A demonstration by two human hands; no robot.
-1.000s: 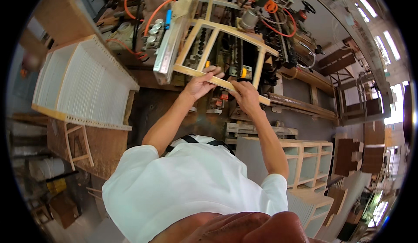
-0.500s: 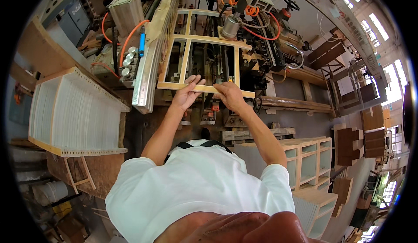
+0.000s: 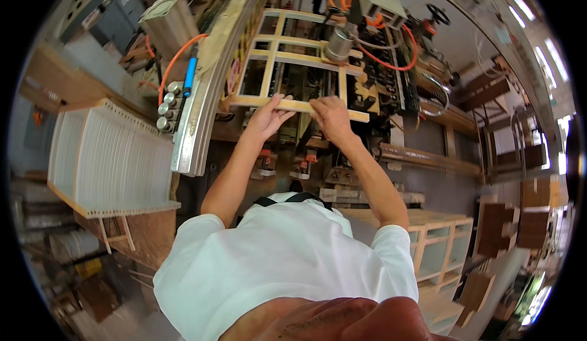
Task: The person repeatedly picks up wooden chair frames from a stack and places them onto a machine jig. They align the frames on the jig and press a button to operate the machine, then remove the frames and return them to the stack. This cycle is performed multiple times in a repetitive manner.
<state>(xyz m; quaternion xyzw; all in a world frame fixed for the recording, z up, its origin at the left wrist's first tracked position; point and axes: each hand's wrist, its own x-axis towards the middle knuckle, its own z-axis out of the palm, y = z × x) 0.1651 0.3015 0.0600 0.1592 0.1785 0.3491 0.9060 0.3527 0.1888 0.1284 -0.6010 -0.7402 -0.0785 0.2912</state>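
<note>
A light wooden frame (image 3: 298, 105) with several crossbars lies in the machine in front of me, its near rail towards my body. My right hand (image 3: 332, 118) is bent over this rail, right of its middle, and grips it. Further left, my left hand (image 3: 265, 119) touches the same rail with its fingers stretched out and apart. A metal cylinder (image 3: 338, 44) stands over the frame's right part. Along the left side runs a long metal-edged beam (image 3: 199, 121) of the machine. The undersides of my fingers are hidden.
On the left, a stack of pale slatted panels (image 3: 116, 160) rests on a brown board (image 3: 150, 234). A blue tube fitting (image 3: 191, 72) and orange hoses sit by the beam. Wooden cabinet frames (image 3: 443, 243) stand behind my right arm. Long timber rails (image 3: 431, 159) extend right.
The wooden frame has moved away from me, deeper into the machine, with both hands following its near rail. My left fingers have spread further. The view has shifted slightly.
</note>
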